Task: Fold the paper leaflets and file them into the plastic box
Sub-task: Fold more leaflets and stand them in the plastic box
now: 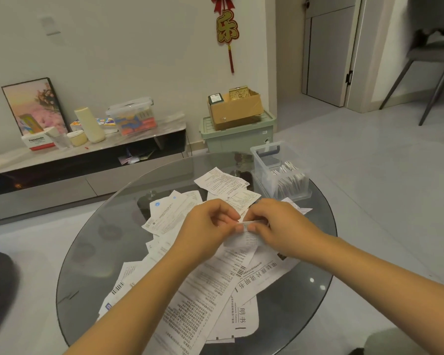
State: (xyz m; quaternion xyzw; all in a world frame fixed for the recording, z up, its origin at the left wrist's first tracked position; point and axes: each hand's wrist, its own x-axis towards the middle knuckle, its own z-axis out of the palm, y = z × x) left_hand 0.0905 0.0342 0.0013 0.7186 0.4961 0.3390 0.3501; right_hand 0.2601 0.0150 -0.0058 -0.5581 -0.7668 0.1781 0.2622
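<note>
Round, dark glass bench (92, 252) on a pale tiled floor (385, 190), reflections of the room across the top. Scattered over the middle of the bench and down toward the near edge: loose printed paper leaflets (210, 290), overlapping, some flat, some creased, several with barcodes and Chinese print. At the far right edge of the bench: clear plastic box (280, 172), open-topped, with folded leaflets standing on edge inside.

Above the middle of the bench, both hands meeting over the pile. Left hand (208, 226) and right hand (274, 226) pinching one small folded leaflet (246, 231) between them, fingers curled, grip of each closed on the paper along its upper fold, lower part of the sheet hanging toward the pile.

Beyond the bench, against a white wall: low TV cabinet (87, 160) with a pale marble-look top, carrying a framed picture (34, 106) leaning on the wall, a cream cylinder, a small lidded storage tub (132, 116) with colourful contents and a red-and-white carton. To its right on the floor: green lidded crate (239, 134) with a cardboard box (235, 108) on top. Red and gold hanging ornament (227, 29) on the wall above. Far right: grey door (328, 52) and a dark-legged chair (431, 62).
</note>
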